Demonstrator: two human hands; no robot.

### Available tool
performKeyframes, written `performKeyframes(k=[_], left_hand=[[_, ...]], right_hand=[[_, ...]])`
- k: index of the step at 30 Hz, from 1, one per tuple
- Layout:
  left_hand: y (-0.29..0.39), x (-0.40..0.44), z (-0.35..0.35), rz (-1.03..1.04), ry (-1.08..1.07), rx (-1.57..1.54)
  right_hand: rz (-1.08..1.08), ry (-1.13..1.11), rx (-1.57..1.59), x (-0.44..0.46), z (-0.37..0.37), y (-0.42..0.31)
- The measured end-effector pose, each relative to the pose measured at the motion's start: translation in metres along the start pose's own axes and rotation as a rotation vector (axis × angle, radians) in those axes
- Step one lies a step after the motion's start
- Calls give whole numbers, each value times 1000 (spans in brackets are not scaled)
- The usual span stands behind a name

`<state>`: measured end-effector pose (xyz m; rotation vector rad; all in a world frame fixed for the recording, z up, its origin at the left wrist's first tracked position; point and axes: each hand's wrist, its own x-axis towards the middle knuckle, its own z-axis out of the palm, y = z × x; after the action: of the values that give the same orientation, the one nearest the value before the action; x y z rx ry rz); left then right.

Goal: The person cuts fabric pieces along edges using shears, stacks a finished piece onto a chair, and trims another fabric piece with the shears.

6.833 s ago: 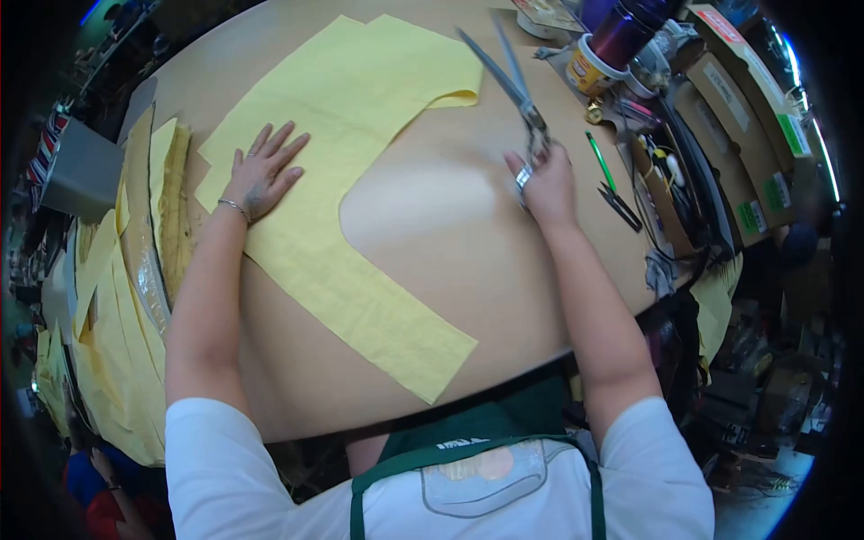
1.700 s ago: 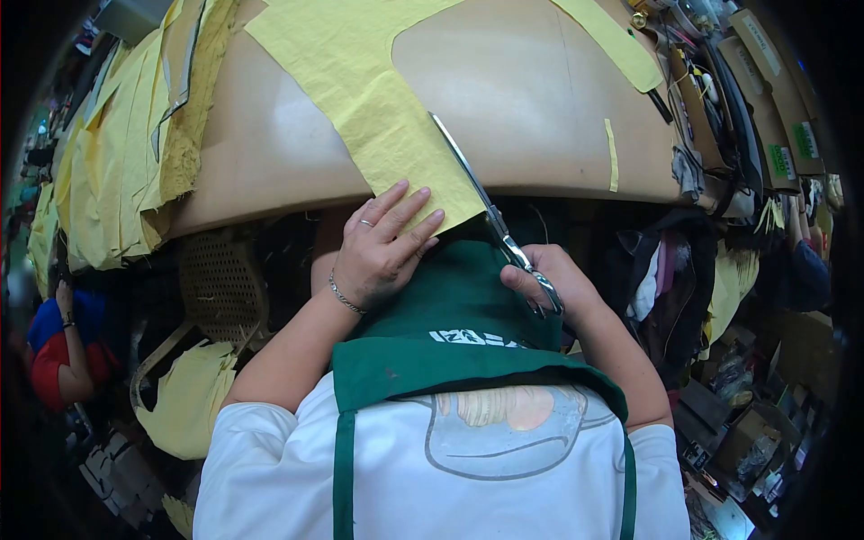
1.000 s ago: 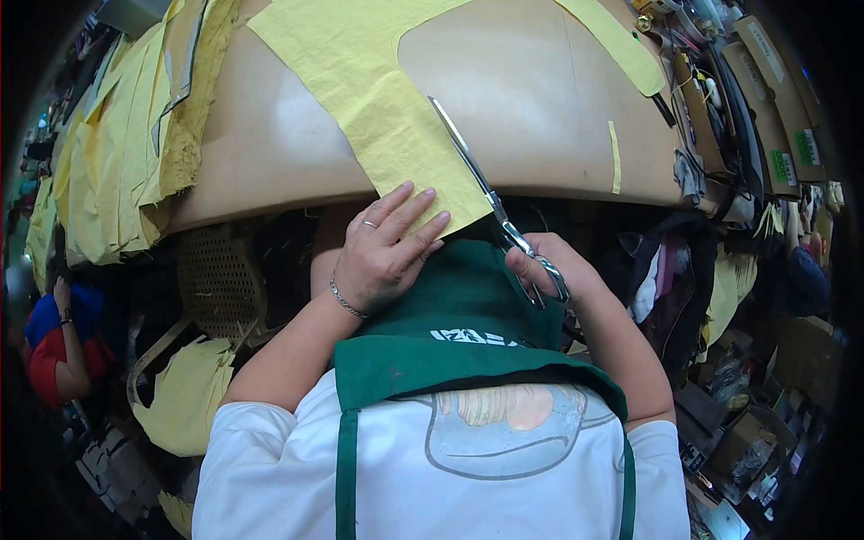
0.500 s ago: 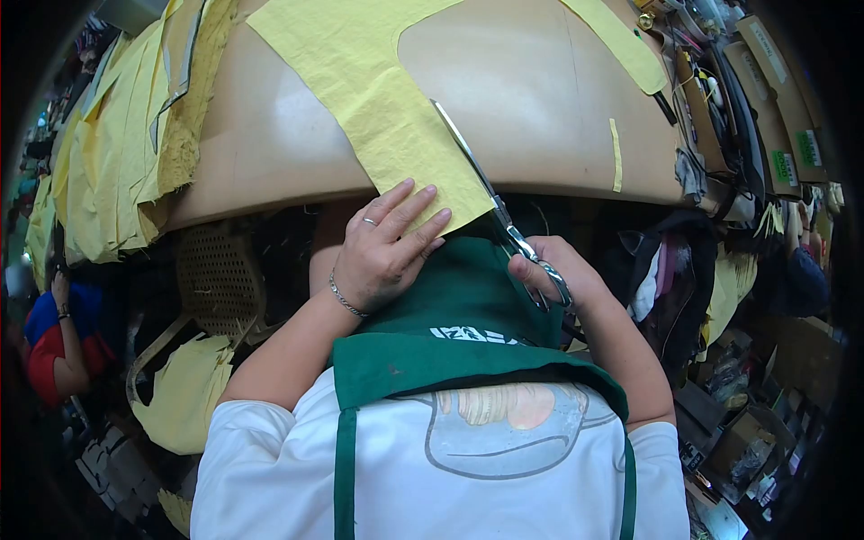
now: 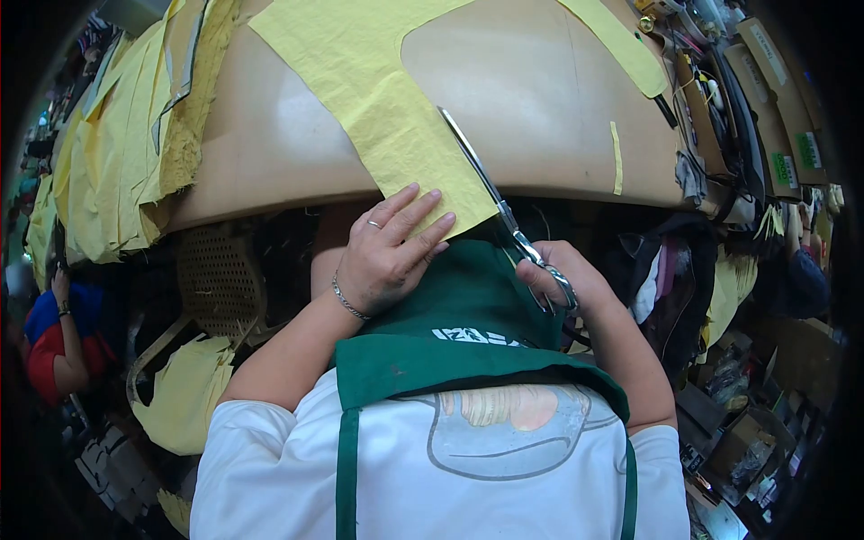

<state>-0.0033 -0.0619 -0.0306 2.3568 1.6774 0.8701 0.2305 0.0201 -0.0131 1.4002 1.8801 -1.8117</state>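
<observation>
A yellow cloth piece (image 5: 382, 108) with a curved cut-out lies on the table and reaches past its front edge toward me. My left hand (image 5: 391, 247) is on its near end, fingers stretched over the top; the thumb is mostly hidden, apparently under the cloth. In my right hand (image 5: 571, 279) are large metal scissors (image 5: 495, 193), fingers and thumb in the handle loops. Their blades point up and left along the cloth's right edge. The blades look nearly closed, and I cannot tell whether cloth is between them.
Yellow cloth pieces (image 5: 108, 153) hang over the table (image 5: 531, 108) at left. A thin yellow strip (image 5: 616, 157) and a longer yellow piece (image 5: 621, 49) lie at right. Cardboard boxes (image 5: 760, 108) and clutter line the right side. A chair (image 5: 216, 274) stands below left; another person (image 5: 63, 333) is far left.
Both hands, the cloth and the scissors appear shifted very slightly right and down in view. The grips look the same.
</observation>
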Motion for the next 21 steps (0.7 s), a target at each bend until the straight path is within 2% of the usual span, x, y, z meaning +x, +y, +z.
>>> performKeyframes(k=[7,10,17,21], left_hand=[[8,0,-6,22,-8,-22],[14,-1,-10,22,-18,-41],[13,-2,-7,41,-10,-135],[10,-4,-4,53,-12,-188]], right_hand=[[-94,-72,71,19,-7,-11],[-73,-105,61,25,-11,-17],[-73,-29,9,26,-8,-18],[-3,-19,3,26,-7,-17]])
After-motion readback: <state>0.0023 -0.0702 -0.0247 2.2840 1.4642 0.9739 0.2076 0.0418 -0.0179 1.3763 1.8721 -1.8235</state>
